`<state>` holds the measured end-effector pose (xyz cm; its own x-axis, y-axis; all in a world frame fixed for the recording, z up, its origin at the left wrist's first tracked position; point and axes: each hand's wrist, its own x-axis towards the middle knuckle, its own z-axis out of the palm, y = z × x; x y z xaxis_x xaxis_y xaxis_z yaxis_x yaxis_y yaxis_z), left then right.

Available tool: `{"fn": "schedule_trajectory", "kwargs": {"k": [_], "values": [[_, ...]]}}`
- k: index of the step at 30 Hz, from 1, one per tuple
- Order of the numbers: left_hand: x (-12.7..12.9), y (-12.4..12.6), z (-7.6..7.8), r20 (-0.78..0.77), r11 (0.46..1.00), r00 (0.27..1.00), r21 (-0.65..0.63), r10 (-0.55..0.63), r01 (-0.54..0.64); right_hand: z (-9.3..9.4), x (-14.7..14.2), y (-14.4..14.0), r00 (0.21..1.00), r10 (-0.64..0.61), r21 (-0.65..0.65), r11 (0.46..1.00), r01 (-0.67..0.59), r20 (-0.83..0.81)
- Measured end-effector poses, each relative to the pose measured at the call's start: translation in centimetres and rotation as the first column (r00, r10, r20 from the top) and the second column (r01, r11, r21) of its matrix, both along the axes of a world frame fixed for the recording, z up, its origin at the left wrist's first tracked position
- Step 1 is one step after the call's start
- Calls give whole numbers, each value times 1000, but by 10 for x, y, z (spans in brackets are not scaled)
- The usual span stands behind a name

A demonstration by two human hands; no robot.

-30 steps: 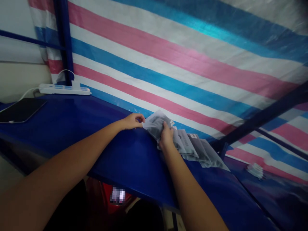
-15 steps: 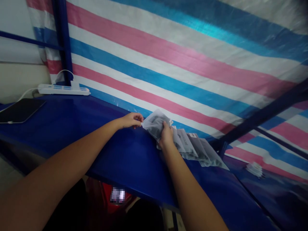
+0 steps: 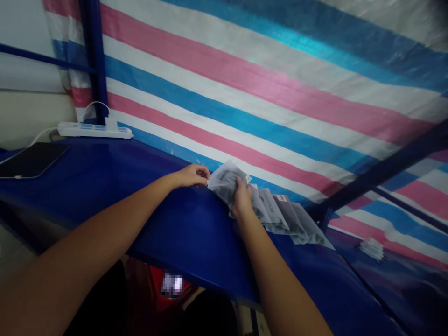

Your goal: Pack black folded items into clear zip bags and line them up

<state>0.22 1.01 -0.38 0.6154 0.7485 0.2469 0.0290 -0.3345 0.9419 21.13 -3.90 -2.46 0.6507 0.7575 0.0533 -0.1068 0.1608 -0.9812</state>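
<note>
A frosted plastic bag (image 3: 224,183) with something dark inside is held tilted above the blue table, at the left end of a row of similar bags. My right hand (image 3: 242,198) grips it from the right, thumb on top and fingers hidden beneath. At the bag's left corner, my left hand (image 3: 194,176) pinches the edge between thumb and fingertips. Several more frosted bags (image 3: 276,214) with dark contents lie overlapping to the right of my right hand; one carries dark lettering and some have small white labels.
On the blue table (image 3: 189,238), a black tablet (image 3: 33,160) lies at far left beside a white power strip (image 3: 94,130) with a plug and cord. Striped sheeting (image 3: 245,93) rises behind. Small white items (image 3: 372,249) lie at far right. Something red (image 3: 156,284) shows below the table edge.
Both hands keep hold of the same bag, almost unmoved. The whole view has shifted slightly.
</note>
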Motion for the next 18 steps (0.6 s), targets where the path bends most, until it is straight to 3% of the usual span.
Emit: {"fn": "schedule_trajectory", "kwargs": {"k": [18], "values": [[4, 0, -5, 42, 1000, 999, -3, -2, 2, 5, -6, -5, 996, 68, 17, 997, -69, 65]]}}
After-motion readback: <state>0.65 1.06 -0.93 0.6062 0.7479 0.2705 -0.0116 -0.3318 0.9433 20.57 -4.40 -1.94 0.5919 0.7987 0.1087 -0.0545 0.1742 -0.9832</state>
